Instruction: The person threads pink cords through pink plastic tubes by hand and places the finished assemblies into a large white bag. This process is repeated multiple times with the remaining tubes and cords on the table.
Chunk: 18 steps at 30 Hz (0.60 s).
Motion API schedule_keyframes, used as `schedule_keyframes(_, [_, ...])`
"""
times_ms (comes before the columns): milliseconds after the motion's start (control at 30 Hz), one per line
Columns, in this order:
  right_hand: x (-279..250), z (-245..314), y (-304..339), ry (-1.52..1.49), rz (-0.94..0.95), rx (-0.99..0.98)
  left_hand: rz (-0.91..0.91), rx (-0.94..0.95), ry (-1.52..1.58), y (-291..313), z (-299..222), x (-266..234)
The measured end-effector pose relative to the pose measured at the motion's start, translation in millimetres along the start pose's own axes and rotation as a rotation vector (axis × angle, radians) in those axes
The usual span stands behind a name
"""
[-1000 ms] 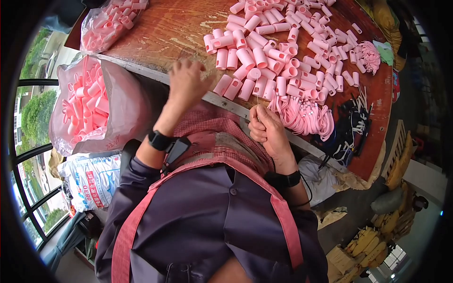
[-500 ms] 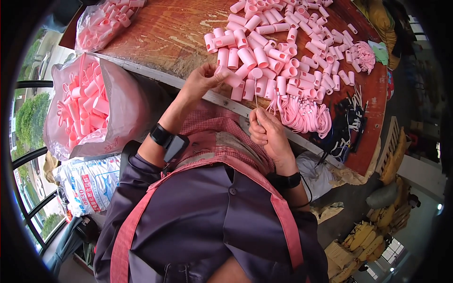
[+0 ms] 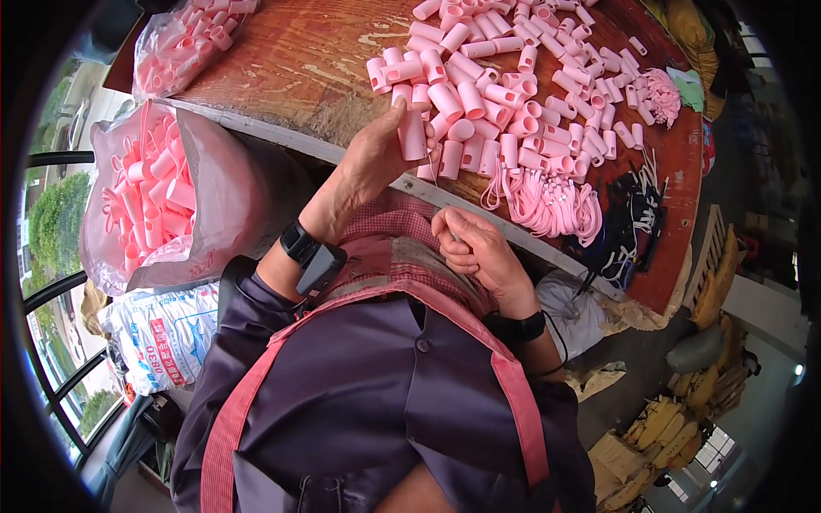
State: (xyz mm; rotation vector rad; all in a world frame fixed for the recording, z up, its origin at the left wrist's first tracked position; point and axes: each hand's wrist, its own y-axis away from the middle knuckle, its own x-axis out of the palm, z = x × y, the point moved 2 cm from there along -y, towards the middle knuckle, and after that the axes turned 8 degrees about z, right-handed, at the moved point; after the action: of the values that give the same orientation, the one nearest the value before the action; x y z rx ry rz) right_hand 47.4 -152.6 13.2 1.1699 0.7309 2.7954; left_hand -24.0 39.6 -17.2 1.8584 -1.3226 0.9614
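My left hand (image 3: 369, 158) grips a pink plastic tube (image 3: 412, 137) upright over the table's front edge. My right hand (image 3: 475, 248) is closed in front of my apron, a little below and to the right of the tube. A thin rod-like tool is in its fist, mostly hidden by the fingers. A fine pale line shows beside the tube; I cannot tell whether it is the rod's tip or a cord. Just beyond both hands lies a heap of pink tubes (image 3: 470, 101), many with a round side hole. A bundle of pink cords (image 3: 556, 209) lies at its near right.
On the left stands a clear bag (image 3: 231, 214) of pink tubes with cord loops. Another bag of tubes (image 3: 184, 51) sits at the far left of the wooden table (image 3: 282, 77). Dark and white cords (image 3: 629, 222) lie at the right, near a small pink cord bundle (image 3: 663, 98).
My left hand has turned the tube upright and brought it slightly nearer. My right hand has drawn a little left and down, and the thin rod now shows much less.
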Motion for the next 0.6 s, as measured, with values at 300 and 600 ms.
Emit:
schedule_keyframes(300, [-10, -5, 5, -0.111, 0.062, 0.005, -0.008, 0.021, -0.045, -7, 4, 16])
schedule_keyframes(600, [-30, -11, -2, -0.119, -0.023, -0.202, 0.117, -0.003, -0.416, -13, 31, 41])
